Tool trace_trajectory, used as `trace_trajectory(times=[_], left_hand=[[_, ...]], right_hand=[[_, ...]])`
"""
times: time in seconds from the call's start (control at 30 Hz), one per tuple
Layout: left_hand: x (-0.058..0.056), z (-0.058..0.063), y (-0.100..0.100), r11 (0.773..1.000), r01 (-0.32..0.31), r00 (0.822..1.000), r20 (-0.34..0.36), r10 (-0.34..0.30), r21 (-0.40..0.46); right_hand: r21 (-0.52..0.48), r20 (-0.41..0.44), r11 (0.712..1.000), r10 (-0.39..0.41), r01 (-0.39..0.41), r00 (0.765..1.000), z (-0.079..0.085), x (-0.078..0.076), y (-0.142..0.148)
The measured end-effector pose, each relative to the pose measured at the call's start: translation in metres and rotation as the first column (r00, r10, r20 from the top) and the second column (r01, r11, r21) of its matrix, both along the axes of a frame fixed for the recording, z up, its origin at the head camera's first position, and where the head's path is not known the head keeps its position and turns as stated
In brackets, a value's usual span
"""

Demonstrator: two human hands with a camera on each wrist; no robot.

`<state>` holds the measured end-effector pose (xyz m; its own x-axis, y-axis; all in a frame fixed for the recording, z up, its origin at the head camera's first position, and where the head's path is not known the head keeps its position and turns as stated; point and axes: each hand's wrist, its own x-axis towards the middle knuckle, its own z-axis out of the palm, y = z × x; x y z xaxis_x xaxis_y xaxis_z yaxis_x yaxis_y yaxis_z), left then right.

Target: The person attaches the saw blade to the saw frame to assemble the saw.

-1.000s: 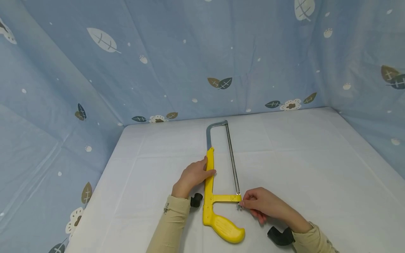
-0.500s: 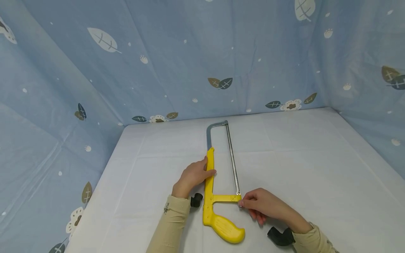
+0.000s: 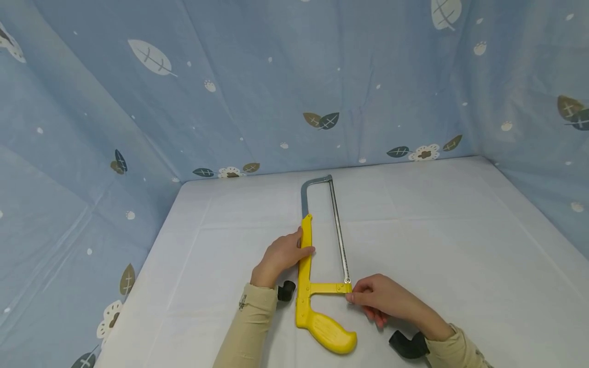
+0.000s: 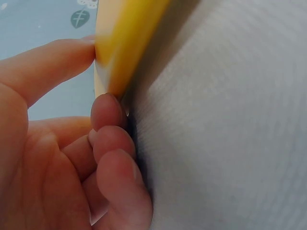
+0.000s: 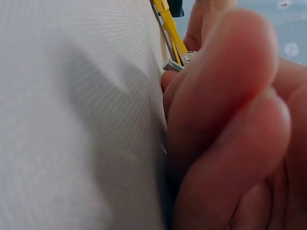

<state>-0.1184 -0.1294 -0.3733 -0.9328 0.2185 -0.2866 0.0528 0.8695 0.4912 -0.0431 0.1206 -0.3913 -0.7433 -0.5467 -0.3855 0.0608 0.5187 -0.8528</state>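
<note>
A hacksaw (image 3: 303, 276) with a yellow frame and grip lies flat on the white cloth, its grey bow pointing away. The thin blade (image 3: 339, 232) runs along its right side. My left hand (image 3: 281, 254) grips the yellow frame above the crosspiece, thumb on the inner side; in the left wrist view its fingertips (image 4: 108, 112) meet the frame's edge. At the crosspiece's right end, my right hand (image 3: 384, 296) pinches the wing nut, which its thumb and fingers hide in the head view. Silver metal (image 5: 190, 57) shows just beyond those fingers in the right wrist view.
Black wrist-worn pieces show beside each sleeve, one by the left wrist (image 3: 286, 291) and one by the right (image 3: 408, 344). A blue leaf-print curtain (image 3: 276, 92) hangs behind and along the sides of the white-covered table (image 3: 437, 220).
The right thumb and fingers have shifted slightly at the wing nut, which showed below them a second ago and is now covered. The left hand and hacksaw keep their place.
</note>
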Motion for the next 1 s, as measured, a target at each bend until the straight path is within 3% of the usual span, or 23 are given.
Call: trace_trajectory(times=[1.0], left_hand=[[0.0011, 0.0014, -0.0002, 1.0, -0.003, 1.0, 0.002, 0.003, 0.007]], right_hand=[[-0.036, 0.013, 0.999, -0.026, 0.026, 1.0, -0.0011, -0.0009, 0.0025]])
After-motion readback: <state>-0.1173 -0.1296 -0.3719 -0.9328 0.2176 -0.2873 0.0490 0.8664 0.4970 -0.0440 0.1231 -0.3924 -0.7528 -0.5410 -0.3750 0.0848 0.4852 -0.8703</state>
